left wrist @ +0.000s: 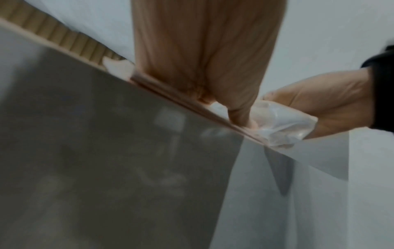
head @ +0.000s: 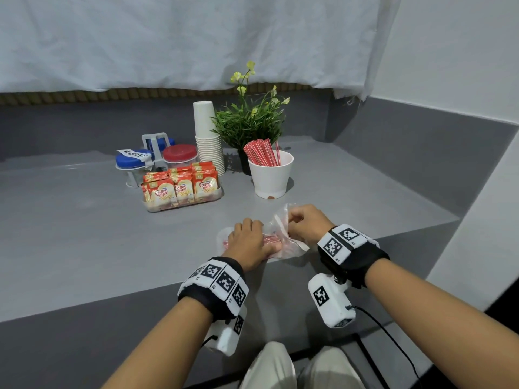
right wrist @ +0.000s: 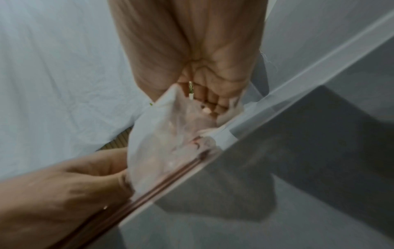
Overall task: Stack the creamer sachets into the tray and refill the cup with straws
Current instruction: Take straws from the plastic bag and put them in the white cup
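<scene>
Straws [head: 259,155] with red and white stripes stand in one white cup [head: 271,179] far back on the grey table [head: 84,234], too many to count. More straws [head: 271,240] lie flat inside one clear plastic bag [head: 283,234] near the front edge of the table, and both hands are on that bag. One left hand [head: 248,242] lies on top of the bag with its fingers curled down over the straws, pressing them to the table. One right hand [head: 304,223] pinches the open end of the bag, with fingers curled tight on the thin plastic. One clear tray [head: 179,204] sits to the left of the cup, well away from the hands, full of creamer sachets [head: 181,185] standing up in three rows; I cannot count them all. Behind the tray are three jars, two with blue lids [head: 132,158] and one with a red lid [head: 179,153]. One tall stack of paper cups [head: 207,136] and one green plant [head: 250,122] stand at the back. Only the head view shows the cup, tray and jars. The left wrist view is blurry but shows the thumb [left wrist: 238,116] pushed down on the bag from below. The right wrist view shows the curled fingertips [right wrist: 213,101] bunching the bag [right wrist: 170,134], with the straws [right wrist: 162,180] running towards the other hand.
</scene>
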Action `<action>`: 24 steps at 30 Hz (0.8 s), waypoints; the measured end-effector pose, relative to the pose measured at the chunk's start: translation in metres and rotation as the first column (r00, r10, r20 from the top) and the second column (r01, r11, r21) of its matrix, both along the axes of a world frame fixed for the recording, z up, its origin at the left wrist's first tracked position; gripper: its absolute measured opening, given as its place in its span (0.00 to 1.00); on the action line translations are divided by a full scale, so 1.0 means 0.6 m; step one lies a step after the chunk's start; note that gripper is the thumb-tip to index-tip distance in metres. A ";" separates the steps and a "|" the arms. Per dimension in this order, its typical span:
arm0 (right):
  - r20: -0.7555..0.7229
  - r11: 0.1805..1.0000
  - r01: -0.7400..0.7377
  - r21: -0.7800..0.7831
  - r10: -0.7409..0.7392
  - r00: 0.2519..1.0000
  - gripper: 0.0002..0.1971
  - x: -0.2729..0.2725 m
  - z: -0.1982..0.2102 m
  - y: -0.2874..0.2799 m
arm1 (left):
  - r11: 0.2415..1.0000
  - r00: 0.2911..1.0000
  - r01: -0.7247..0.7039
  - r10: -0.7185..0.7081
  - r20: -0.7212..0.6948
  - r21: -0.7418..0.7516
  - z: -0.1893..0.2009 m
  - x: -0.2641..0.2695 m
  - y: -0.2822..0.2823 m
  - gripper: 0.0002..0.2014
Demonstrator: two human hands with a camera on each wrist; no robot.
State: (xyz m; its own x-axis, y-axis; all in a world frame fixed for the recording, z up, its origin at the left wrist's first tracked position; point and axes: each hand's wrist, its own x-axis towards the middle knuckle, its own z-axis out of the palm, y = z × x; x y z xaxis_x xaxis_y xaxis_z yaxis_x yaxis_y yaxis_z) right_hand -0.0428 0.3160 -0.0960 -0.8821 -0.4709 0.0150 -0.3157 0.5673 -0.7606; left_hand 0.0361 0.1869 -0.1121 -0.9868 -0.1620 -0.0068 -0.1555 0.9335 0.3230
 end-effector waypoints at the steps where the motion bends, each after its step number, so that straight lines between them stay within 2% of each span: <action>1: 0.014 0.997 -0.053 -0.055 0.054 0.998 0.16 0.003 0.002 0.000 | 1.000 1.000 0.016 -0.016 0.016 -0.002 0.002 0.002 -0.001 0.25; 3: 0.010 0.987 -0.146 -0.062 0.147 0.989 0.14 0.011 0.005 -0.003 | 0.999 0.998 0.040 -0.041 0.045 0.025 0.006 0.005 -0.005 0.24; 5: -0.045 0.983 -0.184 0.025 0.185 0.982 0.08 0.019 0.009 -0.008 | 0.997 0.996 0.053 -0.056 0.064 0.048 0.008 0.008 -0.009 0.24; 9: -0.156 0.976 -0.131 0.173 0.159 0.975 0.06 0.027 0.013 -0.004 | 0.996 0.996 0.064 -0.060 0.071 -0.054 0.010 0.012 -0.008 0.22; 12: -0.127 0.973 -0.091 0.214 0.120 0.985 0.06 0.030 0.013 0.007 | 0.988 0.997 0.067 -0.060 0.053 -0.139 0.012 0.012 -0.001 0.19; 17: 0.011 0.989 -0.134 0.063 0.134 0.991 0.03 0.031 0.013 0.018 | 0.983 0.996 0.036 -0.049 -0.070 -0.182 0.004 0.014 0.000 0.15; 21: -0.029 0.990 -0.102 -0.100 0.100 0.995 0.02 0.032 0.010 0.018 | 0.992 0.975 0.065 -0.085 -0.203 -0.105 0.000 0.023 -0.007 0.10; 24: -0.016 0.981 -0.072 -0.179 0.071 0.997 0.15 0.029 0.015 0.023 | 0.996 0.969 0.087 -0.084 -0.232 0.004 -0.005 0.028 -0.016 0.11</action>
